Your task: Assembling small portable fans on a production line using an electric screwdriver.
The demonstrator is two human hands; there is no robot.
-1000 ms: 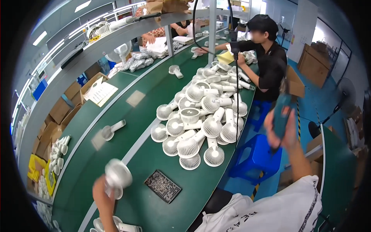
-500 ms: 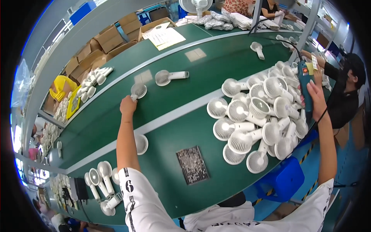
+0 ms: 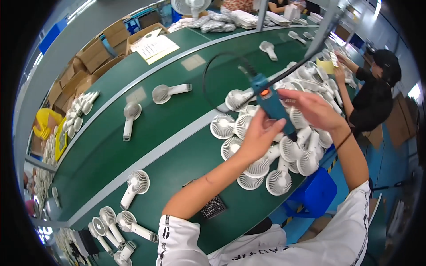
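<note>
The green workbench spreads out beneath both hands and well off to their left. On it, the broad pile of white handheld fans lies below and beyond the hands, and a blue stool stands under the right forearm. A smaller cluster of white fans lies well to the left of the left hand, nearer the body. The left hand grips the lower part of a teal power tool, probably a screwdriver, thumb across its front; the right hand is open beside it, contact unclear. The step in hand looks like managing the tool between the hands; the next move seems to call for one firm grip, cord kept free. Smallest, a screw tray sits partly hidden by the left forearm.
</note>
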